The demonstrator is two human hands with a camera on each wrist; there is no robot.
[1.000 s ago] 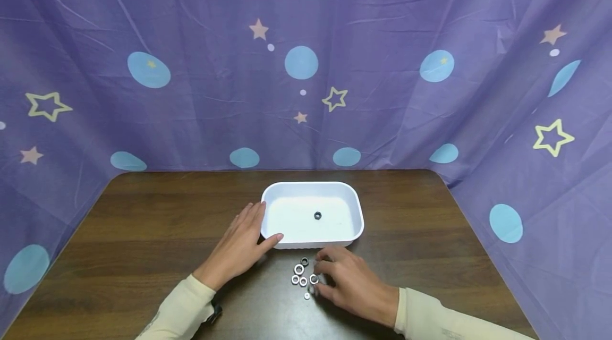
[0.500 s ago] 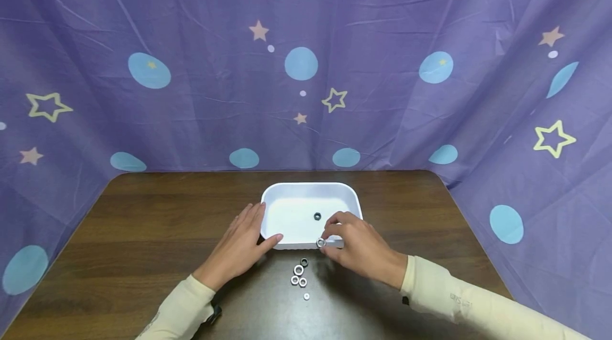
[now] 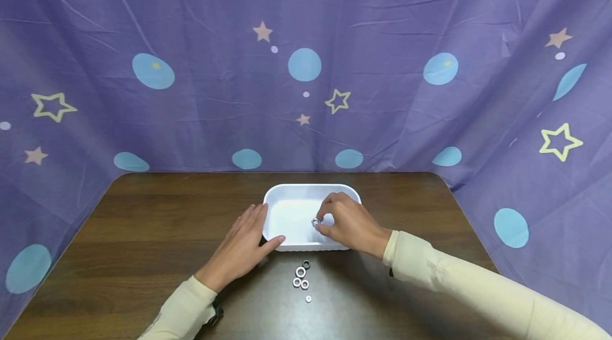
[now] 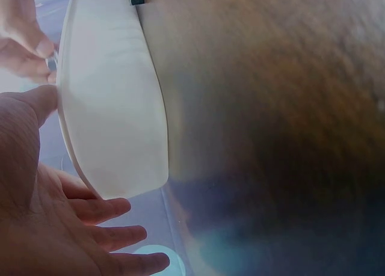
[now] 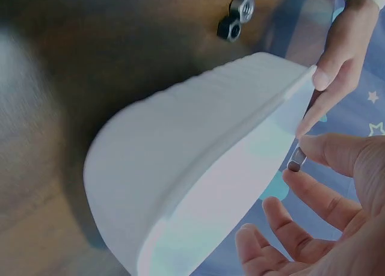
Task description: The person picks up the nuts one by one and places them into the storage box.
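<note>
Pinching a nut (image 5: 297,158), the right hand (image 3: 351,221) hovers over the tray (image 3: 306,247), whose left side the straight-fingered left hand (image 3: 243,239) likely steadies.

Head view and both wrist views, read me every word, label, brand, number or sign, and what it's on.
Nothing can be read.
Right sleeve: faint mark, too blurred to read.
Left sleeve: faint mark, also unreadable.
White tray, held nut: no lettering visible.
Curtain: printed shapes, no words.
</note>
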